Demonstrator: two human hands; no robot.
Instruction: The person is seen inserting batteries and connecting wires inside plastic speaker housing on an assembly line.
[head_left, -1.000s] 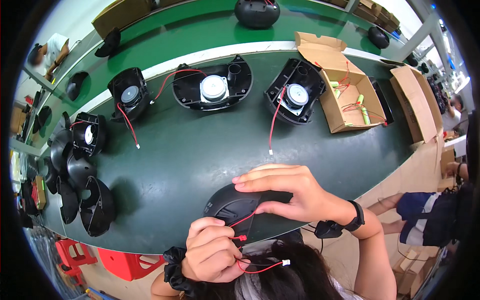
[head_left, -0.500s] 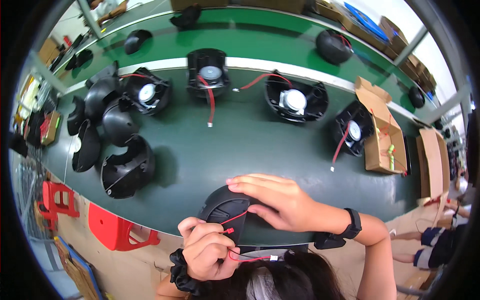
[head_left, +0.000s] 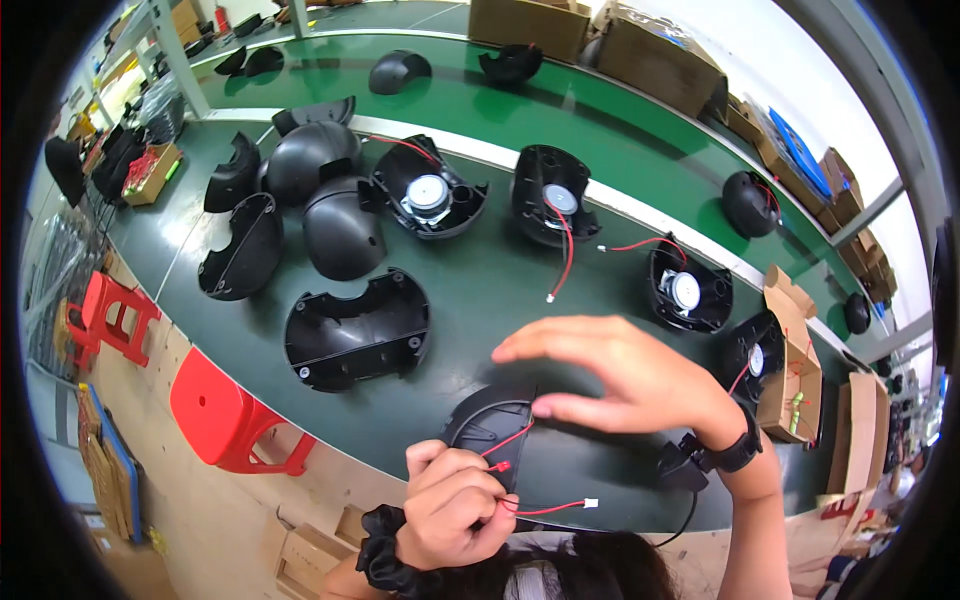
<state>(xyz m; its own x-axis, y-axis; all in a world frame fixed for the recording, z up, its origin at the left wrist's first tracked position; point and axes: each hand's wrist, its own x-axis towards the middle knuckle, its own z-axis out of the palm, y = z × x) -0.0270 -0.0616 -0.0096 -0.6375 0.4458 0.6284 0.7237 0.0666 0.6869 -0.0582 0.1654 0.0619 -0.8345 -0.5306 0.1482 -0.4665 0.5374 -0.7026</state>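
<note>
At the near edge of the table, my left hand (head_left: 455,505) is closed around the near side of a curved black plastic shell (head_left: 485,425). Thin red wires (head_left: 550,509) come out by its fingers; one ends in a small white plug, and a red plug (head_left: 500,467) rests against the shell. My right hand (head_left: 625,375) is open over the shell's far right side, fingers stretched out to the left. Its thumb tip is close to the shell's rim; whether they touch I cannot tell.
Several black half-shells with speakers (head_left: 428,195) and red leads line the far side of the green table. Bare black shells (head_left: 357,330) lie at the left. An open cardboard box (head_left: 792,385) stands right. Beyond is a green belt (head_left: 620,135); a red stool (head_left: 215,405) stands left.
My right hand has lifted away from the shell, and its fingers no longer lie over the top. My left hand keeps its hold. The whole view has turned toward the left.
</note>
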